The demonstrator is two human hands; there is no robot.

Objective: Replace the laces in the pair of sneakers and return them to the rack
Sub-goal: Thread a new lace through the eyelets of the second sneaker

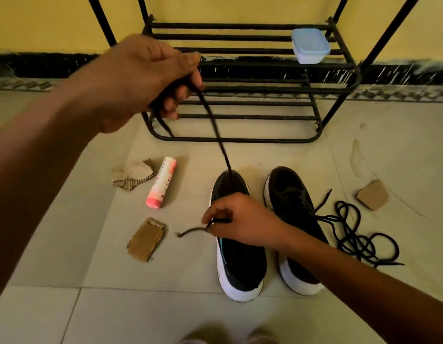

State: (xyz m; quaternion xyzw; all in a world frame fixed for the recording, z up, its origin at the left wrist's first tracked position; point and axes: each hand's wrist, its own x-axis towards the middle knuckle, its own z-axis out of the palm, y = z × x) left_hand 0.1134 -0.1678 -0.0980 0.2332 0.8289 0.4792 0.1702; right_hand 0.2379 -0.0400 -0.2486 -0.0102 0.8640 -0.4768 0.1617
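Note:
Two black sneakers with white soles stand side by side on the tiled floor, toes pointing away from me. My left hand point(146, 80) is raised high and grips a dark lace point(216, 130) that runs taut down into the left sneaker point(242, 264). Over that shoe's middle, my right hand point(240, 219) pinches the lace's other end, whose tip sticks out to the left. The right sneaker point(292, 194) has loose lacing. A tangled black lace point(359, 237) lies on the floor beside it. The black metal rack point(252, 95) stands behind the shoes.
A clear plastic box point(310, 45) sits on the rack's upper shelf. A pink-and-white tube point(161, 182) and three cardboard scraps point(132, 173) point(145, 240) point(373, 194) lie on the floor around the shoes. A yellow wall with a black skirting is behind.

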